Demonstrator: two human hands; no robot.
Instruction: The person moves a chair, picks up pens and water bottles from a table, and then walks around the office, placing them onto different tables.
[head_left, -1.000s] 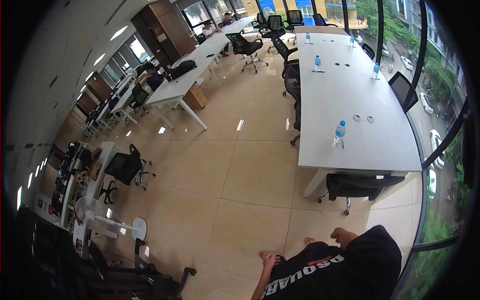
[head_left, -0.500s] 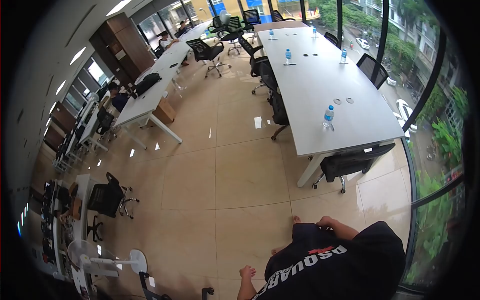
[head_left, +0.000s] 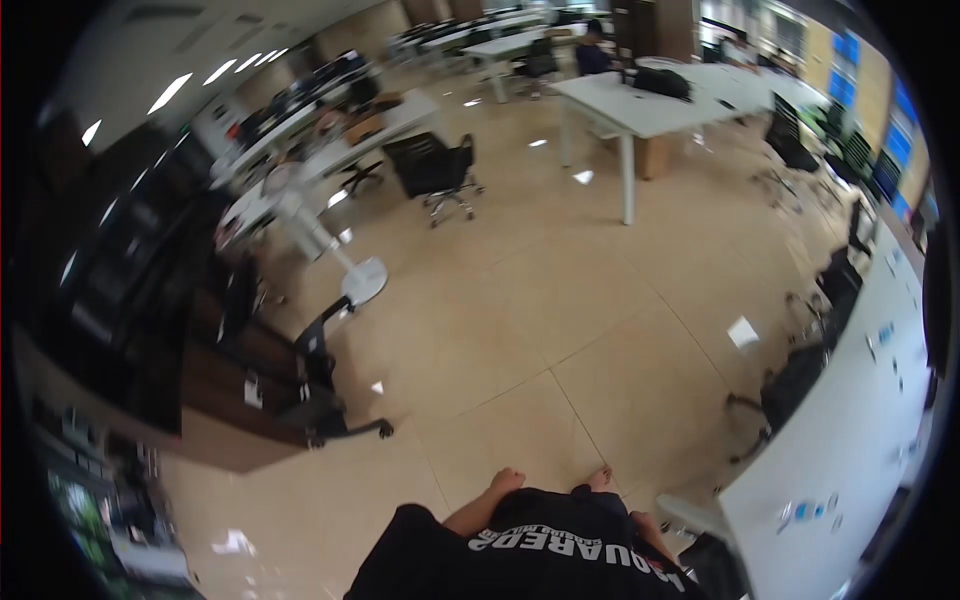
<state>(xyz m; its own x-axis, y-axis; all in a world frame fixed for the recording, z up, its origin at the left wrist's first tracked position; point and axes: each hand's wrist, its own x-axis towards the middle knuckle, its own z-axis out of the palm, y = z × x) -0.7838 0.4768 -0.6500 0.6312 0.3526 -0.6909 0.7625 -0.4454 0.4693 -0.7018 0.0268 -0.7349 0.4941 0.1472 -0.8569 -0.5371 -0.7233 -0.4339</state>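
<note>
My left hand hangs in front of my black shirt, above the tiled floor. Its fingers look curled closed, blurred, with no object visible in it. On the other side, my right hand is low beside the shirt, near a black chair; its fingers are too blurred and partly hidden to read. Between the hands, a bare foot shows on the tiles. Neither hand visibly touches any furniture.
A long white table with bottles runs along the right, black chairs beside it. At left are a white standing fan, a brown cabinet and a chair base. Another white table carries a black bag; seated people are beyond.
My view has swung left: the long table moved to the right edge, and the fan and brown cabinet came into fuller view. My hands still hang low by my body.
</note>
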